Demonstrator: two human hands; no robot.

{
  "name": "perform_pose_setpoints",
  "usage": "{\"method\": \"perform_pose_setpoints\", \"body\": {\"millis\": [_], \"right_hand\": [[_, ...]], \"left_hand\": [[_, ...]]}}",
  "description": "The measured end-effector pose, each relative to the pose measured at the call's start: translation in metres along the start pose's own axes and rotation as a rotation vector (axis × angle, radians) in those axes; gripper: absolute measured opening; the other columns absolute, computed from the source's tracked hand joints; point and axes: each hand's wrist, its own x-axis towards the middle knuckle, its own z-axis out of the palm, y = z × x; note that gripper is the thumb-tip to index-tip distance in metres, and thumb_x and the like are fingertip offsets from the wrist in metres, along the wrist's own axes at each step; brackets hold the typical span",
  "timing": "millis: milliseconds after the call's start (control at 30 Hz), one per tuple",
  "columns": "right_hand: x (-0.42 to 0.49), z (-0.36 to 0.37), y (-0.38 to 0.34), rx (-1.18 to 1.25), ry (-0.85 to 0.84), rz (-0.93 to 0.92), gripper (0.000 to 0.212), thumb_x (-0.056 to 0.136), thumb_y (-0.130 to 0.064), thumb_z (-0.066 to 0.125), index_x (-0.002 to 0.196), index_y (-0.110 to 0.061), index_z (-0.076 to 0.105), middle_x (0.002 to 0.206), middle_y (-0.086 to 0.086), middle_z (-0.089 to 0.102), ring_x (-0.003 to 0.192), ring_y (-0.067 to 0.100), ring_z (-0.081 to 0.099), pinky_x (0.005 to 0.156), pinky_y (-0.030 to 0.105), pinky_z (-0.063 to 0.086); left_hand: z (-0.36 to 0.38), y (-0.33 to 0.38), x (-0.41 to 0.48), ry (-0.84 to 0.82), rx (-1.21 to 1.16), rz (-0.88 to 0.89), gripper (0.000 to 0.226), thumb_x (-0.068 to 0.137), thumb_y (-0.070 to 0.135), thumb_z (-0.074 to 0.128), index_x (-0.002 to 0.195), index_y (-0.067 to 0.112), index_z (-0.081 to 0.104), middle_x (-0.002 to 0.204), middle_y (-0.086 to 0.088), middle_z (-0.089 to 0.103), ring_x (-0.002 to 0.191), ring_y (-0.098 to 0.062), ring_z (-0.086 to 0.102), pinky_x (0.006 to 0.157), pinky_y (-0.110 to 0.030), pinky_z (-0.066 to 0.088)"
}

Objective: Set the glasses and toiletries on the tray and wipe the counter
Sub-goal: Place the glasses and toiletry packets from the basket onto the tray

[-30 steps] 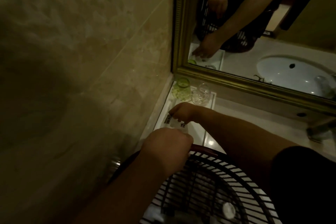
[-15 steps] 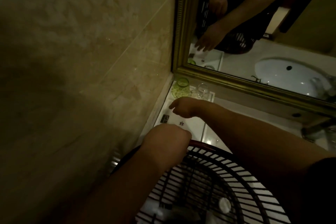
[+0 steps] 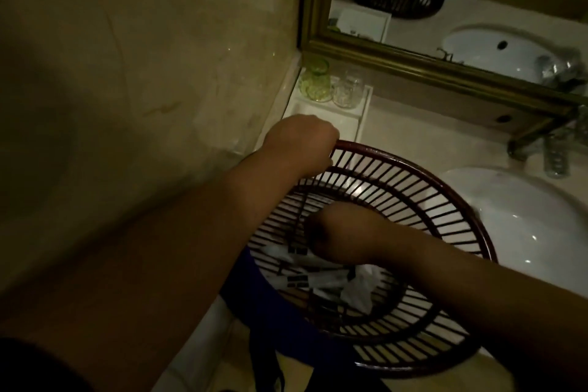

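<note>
R hand (image 3: 337,232) left the white flat tray (image 3: 362,118), went into the round dark slatted basket (image 3: 445,175), prob. for more; grip can't tell. L hand (image 3: 300,143) held rim.

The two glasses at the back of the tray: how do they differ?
The green glass is tinted; the clear glass is colourless. The green glass sits nearer the wall, the clear glass to its right. Both stand side by side at the far end of the tray.

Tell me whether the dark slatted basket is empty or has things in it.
Not empty: white packets with dark labels lie on the bottom of the basket, and the right hand reaches in among them.
</note>
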Motion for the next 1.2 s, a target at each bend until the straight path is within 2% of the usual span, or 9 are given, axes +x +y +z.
{"method": "perform_pose_setpoints", "body": {"millis": [100,167,400,500,767,900,1000,1100,1200], "right_hand": [[0.043,0.038,0.017,-0.149,-0.227,0.073,0.043,0.097,-0.034,0.06,0.139,-0.024,0.058,0.123,0.006,0.067,0.111,0.027,0.064,0.08,0.028,0.045],[0.066,0.055,0.025,-0.213,-0.273,0.078,0.049,0.099,-0.034,0.059,0.148,-0.031,0.05,0.135,0.005,0.063,0.119,0.028,0.061,0.091,0.035,0.051],[0.088,0.075,0.028,-0.166,-0.276,0.104,0.042,0.102,-0.044,0.049,0.132,-0.018,0.062,0.122,0.008,0.067,0.109,0.028,0.064,0.086,0.038,0.052],[0.078,0.07,0.03,-0.173,-0.258,0.069,0.038,0.101,-0.039,0.056,0.133,-0.018,0.061,0.122,0.008,0.067,0.108,0.028,0.064,0.091,0.043,0.055],[0.068,0.082,0.035,-0.058,-0.136,0.165,0.045,0.095,-0.044,0.064,0.133,-0.021,0.06,0.121,0.009,0.068,0.107,0.03,0.065,0.079,0.036,0.051],[0.067,0.085,0.033,-0.072,-0.203,0.115,0.046,0.097,-0.041,0.063,0.136,-0.017,0.061,0.125,0.011,0.067,0.113,0.031,0.063,0.092,0.044,0.054],[0.06,0.079,0.034,-0.017,-0.134,0.139,0.046,0.097,-0.042,0.062,0.136,-0.017,0.06,0.121,0.011,0.068,0.108,0.031,0.065,0.089,0.038,0.053],[0.05,0.065,0.037,0.084,-0.041,0.172,0.036,0.093,-0.034,0.068,0.124,-0.017,0.063,0.113,0.009,0.068,0.101,0.028,0.065,0.078,0.032,0.049],[0.038,0.051,0.044,0.316,0.085,0.218,0.018,0.091,-0.014,0.065,0.105,-0.025,0.064,0.11,0.003,0.068,0.1,0.022,0.063,0.084,0.036,0.053]], "left_hand": [[0.002,-0.002,0.002,0.016,0.01,0.013,0.015,0.086,0.037,0.072,0.094,0.025,0.067,0.07,0.007,0.045,0.069,-0.017,0.05,0.051,-0.029,0.029],[0.002,-0.003,0.003,0.026,0.012,0.023,0.016,0.086,0.038,0.072,0.094,0.025,0.067,0.067,0.009,0.04,0.069,-0.017,0.05,0.05,-0.029,0.027],[0.004,-0.003,0.005,0.032,0.0,0.032,0.017,0.085,0.04,0.073,0.092,0.025,0.067,0.066,0.009,0.04,0.065,-0.016,0.048,0.048,-0.027,0.026],[0.004,-0.003,0.006,0.039,-0.003,0.03,0.019,0.085,0.042,0.073,0.093,0.026,0.068,0.065,0.01,0.038,0.065,-0.015,0.047,0.049,-0.027,0.026],[0.004,-0.003,0.007,0.022,0.009,0.022,0.019,0.085,0.045,0.071,0.09,0.028,0.067,0.065,0.011,0.041,0.064,-0.014,0.049,0.05,-0.027,0.029],[0.004,-0.004,0.007,0.017,0.018,0.019,0.018,0.085,0.045,0.07,0.089,0.028,0.066,0.064,0.011,0.04,0.063,-0.015,0.048,0.048,-0.027,0.026],[0.004,-0.003,0.007,0.024,0.029,0.02,0.018,0.085,0.046,0.071,0.089,0.029,0.066,0.064,0.011,0.039,0.064,-0.015,0.048,0.048,-0.028,0.025],[0.004,-0.004,0.007,0.025,0.035,0.02,0.019,0.085,0.046,0.071,0.089,0.028,0.065,0.064,0.011,0.037,0.065,-0.015,0.047,0.051,-0.028,0.028],[0.004,-0.003,0.007,0.014,0.033,0.017,0.021,0.086,0.046,0.07,0.089,0.027,0.065,0.064,0.011,0.037,0.064,-0.015,0.046,0.05,-0.028,0.027]]}}
